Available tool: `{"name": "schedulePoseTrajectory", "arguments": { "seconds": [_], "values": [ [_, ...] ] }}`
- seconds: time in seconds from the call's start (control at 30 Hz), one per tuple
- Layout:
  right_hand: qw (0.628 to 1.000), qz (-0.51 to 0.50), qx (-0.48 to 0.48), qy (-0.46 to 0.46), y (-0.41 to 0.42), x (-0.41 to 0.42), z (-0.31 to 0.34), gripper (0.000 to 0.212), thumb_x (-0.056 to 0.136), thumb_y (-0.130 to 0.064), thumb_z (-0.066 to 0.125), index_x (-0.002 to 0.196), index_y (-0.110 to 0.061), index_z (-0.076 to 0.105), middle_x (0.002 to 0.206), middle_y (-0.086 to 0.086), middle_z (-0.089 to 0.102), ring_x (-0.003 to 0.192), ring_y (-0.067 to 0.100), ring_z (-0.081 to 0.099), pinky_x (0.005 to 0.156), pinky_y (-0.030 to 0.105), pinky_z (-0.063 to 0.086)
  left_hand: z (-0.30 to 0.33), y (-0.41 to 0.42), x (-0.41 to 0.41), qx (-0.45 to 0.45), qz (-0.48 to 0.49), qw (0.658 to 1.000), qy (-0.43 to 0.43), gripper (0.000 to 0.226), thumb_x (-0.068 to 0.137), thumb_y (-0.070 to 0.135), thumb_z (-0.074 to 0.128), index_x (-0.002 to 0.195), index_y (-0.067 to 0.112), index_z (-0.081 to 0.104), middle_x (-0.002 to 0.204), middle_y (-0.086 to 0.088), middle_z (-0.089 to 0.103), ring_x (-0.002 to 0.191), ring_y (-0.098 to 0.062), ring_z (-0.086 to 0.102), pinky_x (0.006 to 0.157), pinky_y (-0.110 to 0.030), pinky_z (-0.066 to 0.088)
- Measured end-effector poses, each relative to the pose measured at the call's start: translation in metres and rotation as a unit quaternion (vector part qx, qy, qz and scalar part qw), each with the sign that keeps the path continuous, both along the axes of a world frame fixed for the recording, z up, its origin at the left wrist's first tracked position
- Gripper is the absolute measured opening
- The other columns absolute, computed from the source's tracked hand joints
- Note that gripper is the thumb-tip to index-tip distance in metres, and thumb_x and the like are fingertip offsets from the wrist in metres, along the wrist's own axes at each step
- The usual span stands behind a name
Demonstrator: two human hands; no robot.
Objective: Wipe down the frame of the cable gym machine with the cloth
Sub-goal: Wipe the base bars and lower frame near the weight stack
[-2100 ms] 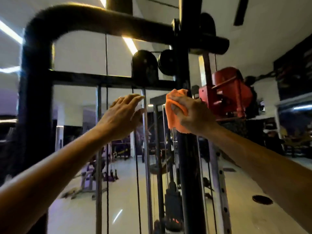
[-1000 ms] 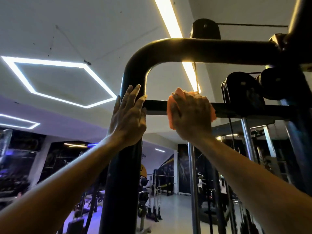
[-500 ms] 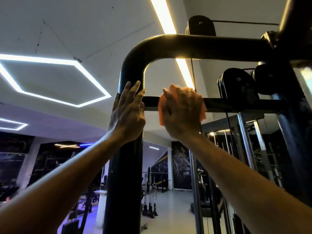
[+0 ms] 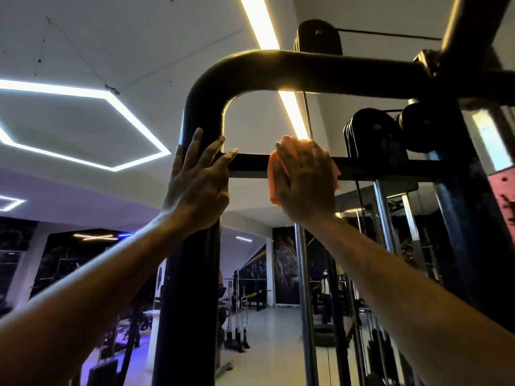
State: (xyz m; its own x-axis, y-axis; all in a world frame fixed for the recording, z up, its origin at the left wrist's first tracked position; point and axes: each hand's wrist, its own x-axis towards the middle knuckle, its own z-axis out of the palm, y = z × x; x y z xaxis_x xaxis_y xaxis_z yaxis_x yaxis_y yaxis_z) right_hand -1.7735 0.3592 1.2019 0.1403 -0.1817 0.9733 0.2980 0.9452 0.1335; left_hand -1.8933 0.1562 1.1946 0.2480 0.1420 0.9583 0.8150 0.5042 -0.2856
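While the left hand [image 4: 196,188] is laid flat on the black upright post [image 4: 189,274] with fingers spread, the orange cloth [image 4: 274,179] is pressed against the horizontal crossbar [image 4: 390,169] by the right hand [image 4: 303,185], fingers straight and close together.

The frame [image 4: 200,112] of the cable machine is plain black, glossy where the yellowish ceiling strip light [image 4: 259,26] glints on its bend. Against its black crossbar [image 4: 390,169] lies a plain orange-pink cloth [image 4: 274,179]. Left of the frame a white hexagon light [image 4: 83,126] outlines the pale grey ceiling.
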Motion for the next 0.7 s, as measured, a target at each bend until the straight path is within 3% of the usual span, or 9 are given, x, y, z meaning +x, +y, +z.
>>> {"name": "schedulePoseTrajectory", "arguments": {
  "seconds": [0.1, 0.23, 0.37, 0.47, 0.53, 0.6, 0.7],
  "values": [
    [0.994, -0.043, 0.074, -0.074, -0.005, -0.01, -0.006, 0.066, 0.112, -0.057, 0.034, 0.169, -0.024, 0.039, 0.177, 0.007, 0.032, 0.166, 0.037, 0.023, 0.134, 0.059, 0.017, 0.004, 0.005, 0.0, -0.037, 0.09, 0.995, 0.027, 0.058, 0.107, 0.039, 0.035, 0.164, 0.028, 0.043, 0.173, 0.003, 0.036, 0.167, -0.026, 0.005, 0.132, -0.061, -0.005],
    [0.987, -0.026, 0.127, -0.096, 0.022, 0.021, -0.006, 0.067, 0.108, -0.047, 0.043, 0.168, -0.019, 0.04, 0.174, 0.012, 0.034, 0.162, 0.038, 0.03, 0.125, 0.063, 0.039, 0.004, 0.015, 0.008, -0.061, 0.12, 0.991, 0.006, 0.063, 0.107, 0.05, 0.026, 0.168, 0.038, 0.03, 0.177, 0.011, 0.023, 0.166, -0.018, 0.011, 0.129, -0.062, -0.016],
    [0.994, 0.005, 0.089, -0.065, 0.05, 0.056, -0.012, 0.064, 0.108, -0.042, 0.05, 0.167, -0.018, 0.041, 0.174, 0.012, 0.034, 0.159, 0.039, 0.034, 0.118, 0.063, 0.049, 0.007, 0.016, 0.007, -0.067, 0.126, 0.99, 0.012, 0.064, 0.107, 0.051, 0.021, 0.169, 0.036, 0.029, 0.177, 0.009, 0.022, 0.165, -0.02, 0.017, 0.129, -0.062, -0.015],
    [0.999, 0.03, -0.009, 0.017, 0.059, 0.064, -0.003, 0.058, 0.116, -0.046, 0.041, 0.169, -0.023, 0.035, 0.177, 0.007, 0.025, 0.165, 0.037, 0.023, 0.125, 0.064, 0.039, 0.006, 0.028, 0.015, -0.099, 0.093, 0.991, 0.004, 0.066, 0.106, 0.054, 0.015, 0.17, 0.036, 0.025, 0.178, 0.008, 0.018, 0.166, -0.019, 0.01, 0.131, -0.059, -0.01],
    [1.0, -0.012, -0.004, -0.019, 0.055, 0.05, -0.003, 0.061, 0.114, -0.05, 0.033, 0.171, -0.029, 0.029, 0.18, 0.004, 0.018, 0.168, 0.036, 0.009, 0.131, 0.068, 0.023, 0.008, 0.044, 0.031, -0.136, 0.048, 0.989, -0.035, 0.068, 0.105, 0.055, 0.012, 0.171, 0.038, 0.016, 0.179, 0.013, 0.005, 0.166, -0.015, -0.006, 0.133, -0.051, -0.011],
    [0.993, -0.076, 0.031, -0.082, 0.064, 0.038, -0.007, 0.068, 0.111, -0.056, 0.025, 0.174, -0.031, 0.017, 0.183, 0.003, 0.006, 0.169, 0.035, -0.006, 0.134, 0.063, 0.006, 0.01, 0.059, 0.048, -0.153, 0.031, 0.986, -0.063, 0.071, 0.103, 0.056, 0.008, 0.172, 0.038, 0.01, 0.179, 0.015, -0.003, 0.165, -0.013, -0.015, 0.133, -0.048, -0.013],
    [0.99, -0.091, 0.043, -0.099, 0.093, 0.061, 0.0, 0.072, 0.112, -0.067, 0.016, 0.175, -0.031, 0.014, 0.183, 0.003, 0.005, 0.169, 0.031, -0.005, 0.135, 0.06, 0.006, 0.014, 0.071, 0.06, -0.149, 0.029, 0.986, -0.07, 0.073, 0.102, 0.057, 0.006, 0.172, 0.037, 0.01, 0.179, 0.013, 0.0, 0.165, -0.014, -0.014, 0.133, -0.047, -0.012]
  ]
}}
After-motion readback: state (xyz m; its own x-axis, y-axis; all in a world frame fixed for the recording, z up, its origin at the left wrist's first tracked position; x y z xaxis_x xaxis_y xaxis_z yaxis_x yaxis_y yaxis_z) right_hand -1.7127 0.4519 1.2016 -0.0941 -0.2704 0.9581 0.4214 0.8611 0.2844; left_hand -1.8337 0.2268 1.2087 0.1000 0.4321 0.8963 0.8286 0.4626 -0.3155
